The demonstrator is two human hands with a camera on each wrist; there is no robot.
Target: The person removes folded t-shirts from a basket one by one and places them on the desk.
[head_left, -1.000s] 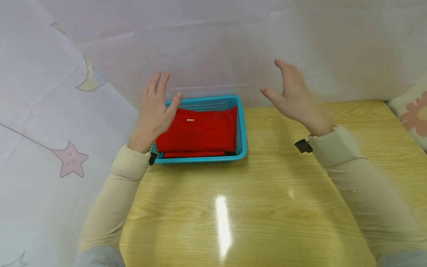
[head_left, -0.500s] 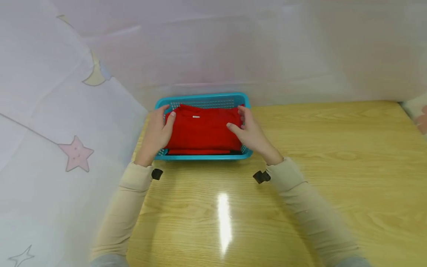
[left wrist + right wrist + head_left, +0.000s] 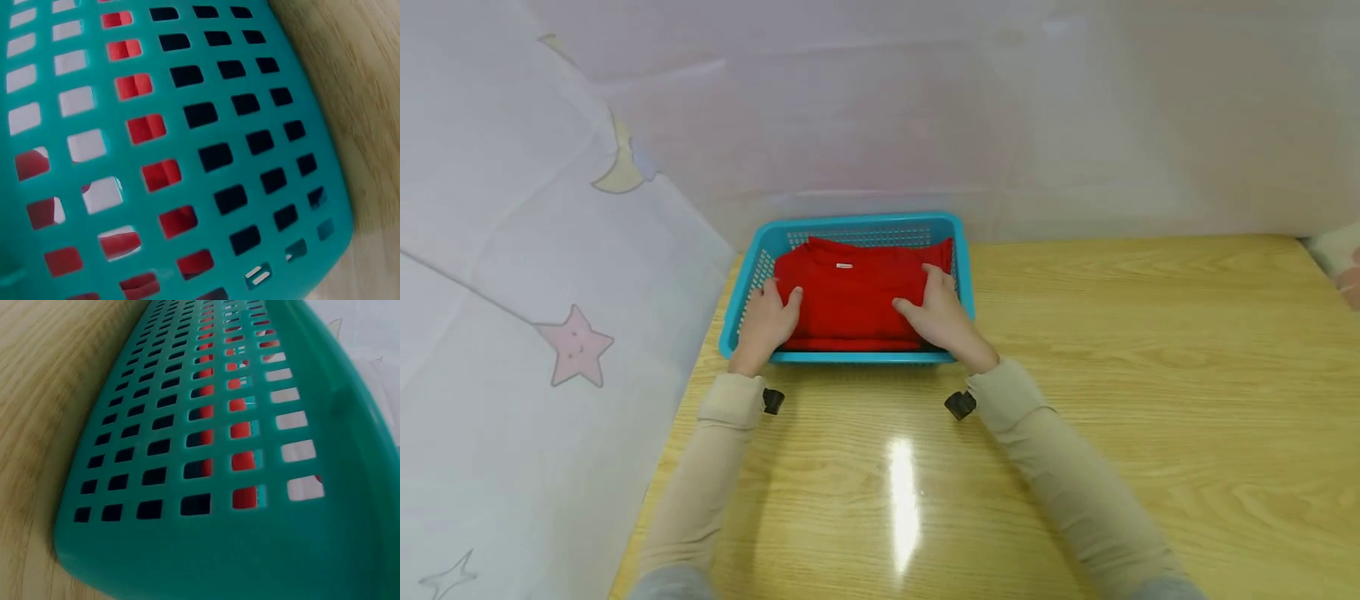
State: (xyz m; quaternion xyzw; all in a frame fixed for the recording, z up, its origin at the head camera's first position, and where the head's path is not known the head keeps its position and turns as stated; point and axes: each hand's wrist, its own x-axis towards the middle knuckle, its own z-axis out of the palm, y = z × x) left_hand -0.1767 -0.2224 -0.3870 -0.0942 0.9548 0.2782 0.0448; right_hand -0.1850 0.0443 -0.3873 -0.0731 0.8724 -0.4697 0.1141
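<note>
A folded red shirt (image 3: pixel 857 304) with a small white label at its neckline lies in a blue perforated plastic basket (image 3: pixel 865 357). At the shirt's left side, my left hand (image 3: pixel 764 323) grips its edge, thumb on top and fingers reaching down beside it. My right hand (image 3: pixel 943 318) holds the right side the same way, over the basket's front right corner. Fingertips are partly hidden by the cloth. Both wrist views show only the outside of the basket wall (image 3: pixel 330 169), with red and dark patches behind the holes; neither hand appears there.
The basket stands on a wooden table (image 3: pixel 1150 375), against a pale cloth backdrop (image 3: pixel 880 125). Another cloth printed with a pink star (image 3: pixel 577 346) and a moon hangs on the left. A flower-patterned thing (image 3: pixel 1349 279) is at the far right edge.
Both hands have come down from above the basket; the right one swung in from the right. They now grip the shirt's two sides, and its left edge is drawn slightly inward.
</note>
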